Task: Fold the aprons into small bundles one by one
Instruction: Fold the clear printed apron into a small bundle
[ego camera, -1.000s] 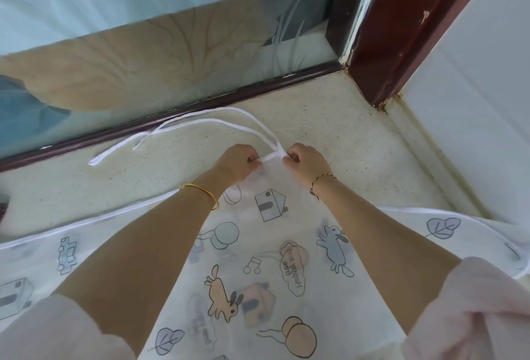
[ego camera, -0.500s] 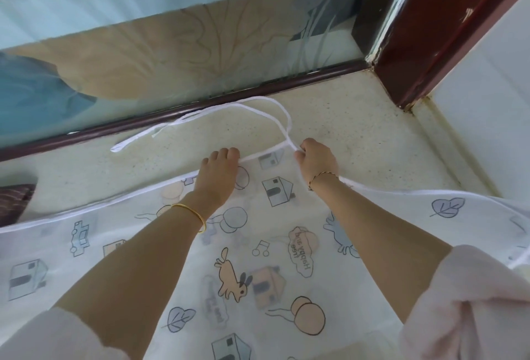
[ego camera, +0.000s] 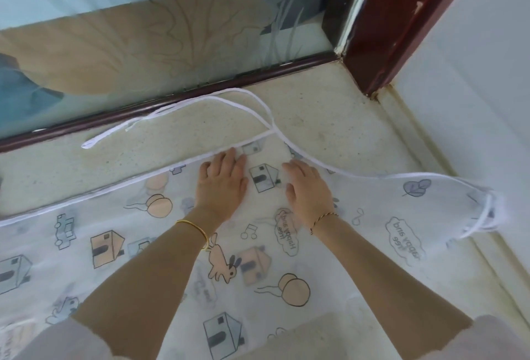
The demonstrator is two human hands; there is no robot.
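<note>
A thin white apron [ego camera: 120,233] printed with houses, rabbits and balloons lies spread flat across a speckled stone ledge [ego camera: 315,118]. Its white neck strap [ego camera: 229,97] loops away toward the window frame and ends at the left. A bunched tie [ego camera: 484,216] lies at the apron's right end. My left hand [ego camera: 222,184] rests palm down on the apron near its top edge, fingers spread. Flat on the cloth beside it, about a hand's width to the right, is my right hand [ego camera: 308,187]. Neither hand holds anything.
A dark red window frame [ego camera: 200,93] runs along the far edge of the ledge, with patterned glass behind it. A dark red post [ego camera: 395,29] stands at the right corner beside a white wall [ego camera: 473,87].
Both hands let go of the strap at the apron's top and moved down onto the cloth, now lying flat. The apron's top edge is spread wider.
</note>
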